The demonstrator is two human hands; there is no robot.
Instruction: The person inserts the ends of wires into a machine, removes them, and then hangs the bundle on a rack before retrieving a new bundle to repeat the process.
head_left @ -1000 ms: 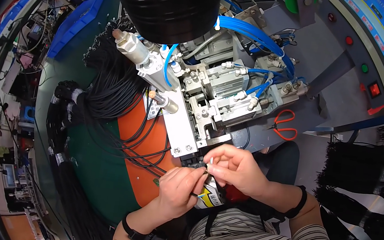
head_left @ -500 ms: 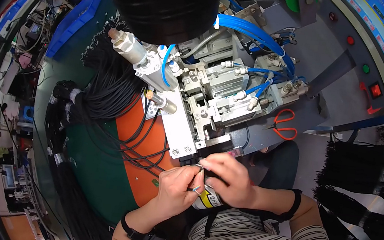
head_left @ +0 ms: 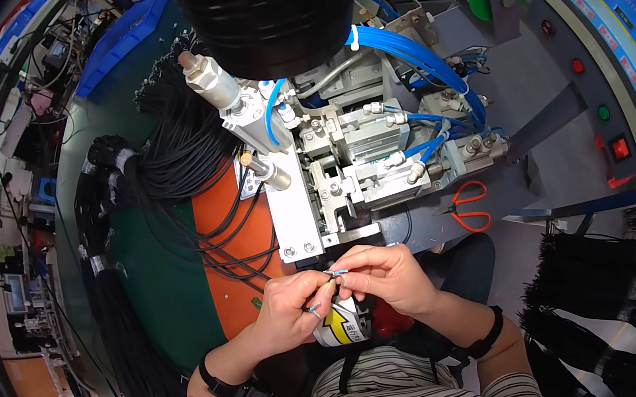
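Note:
My left hand is closed in a pinch on the end of a black cable, just in front of the machine's near corner. A thin blue-and-white wire end sticks out by its fingers. My right hand meets it fingertip to fingertip and pinches a short thin blue wire. The fingers hide most of where the wires join the cable. Just below the hands is a white roll with a yellow-and-black label. Black cables run over the orange mat toward my left hand.
Ahead stands a metal fixture machine with blue air tubes. Red-handled scissors lie to its right. Thick black cable bundles cover the green mat at left; more hang at right. A control screen is at upper right.
My right hand has turned and its fingers have straightened, now showing a blue wire at the fingertips. My left hand has shifted slightly left and stays closed.

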